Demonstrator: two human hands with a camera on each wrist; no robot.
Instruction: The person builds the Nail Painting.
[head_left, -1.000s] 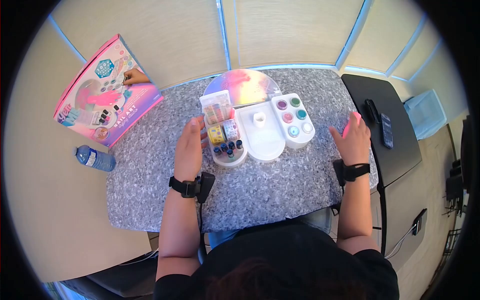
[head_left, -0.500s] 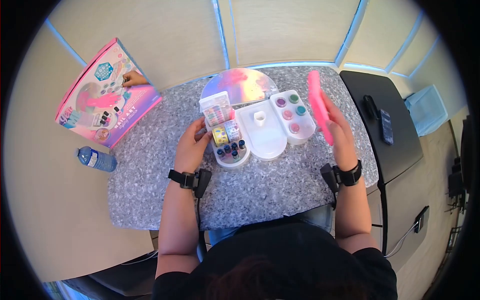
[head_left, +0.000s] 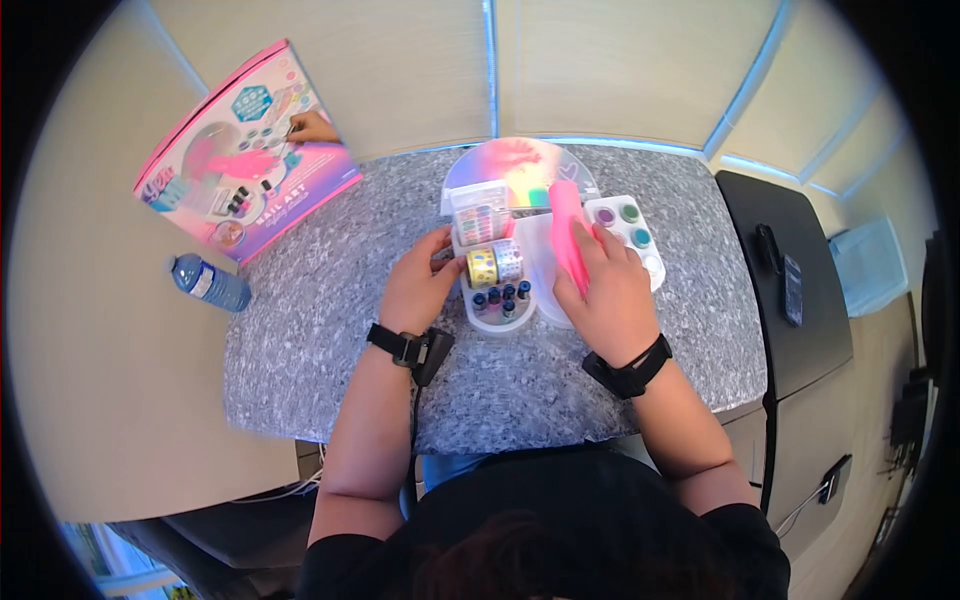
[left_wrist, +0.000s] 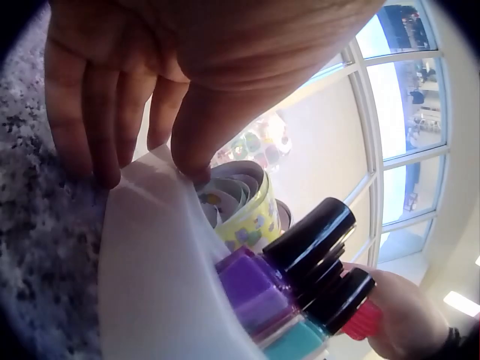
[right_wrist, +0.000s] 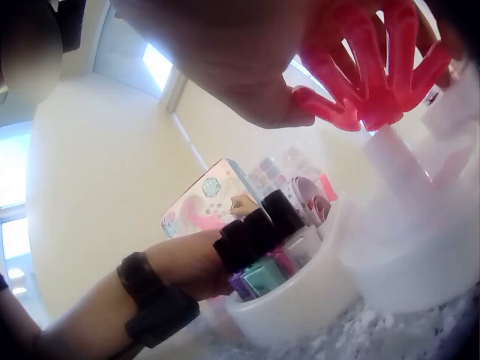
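My right hand (head_left: 612,305) grips a pink plastic model hand (head_left: 566,230) over the white middle tray (head_left: 545,290). In the right wrist view the model's base sits right above a white post (right_wrist: 397,165) that rises from that tray. My left hand (head_left: 418,285) pinches the outer wall of the white left-hand tray (left_wrist: 150,270), thumb inside the rim and fingers outside. That tray holds small nail polish bottles (head_left: 495,297) with black caps, patterned tape rolls (head_left: 482,267) and a clear case of press-on nails (head_left: 482,215).
On the right, a white tray (head_left: 650,222) bears pots of coloured glitter. A shiny half-round panel (head_left: 510,165) stands behind. Left are a nail art box (head_left: 250,150) and a water bottle (head_left: 210,285). A phone (head_left: 792,290) lies on the black side table (head_left: 810,350).
My right hand has carried the pink model hand from the table's right side leftward, over the middle tray. My left hand has gone from straight beside the left tray to pinching its wall.
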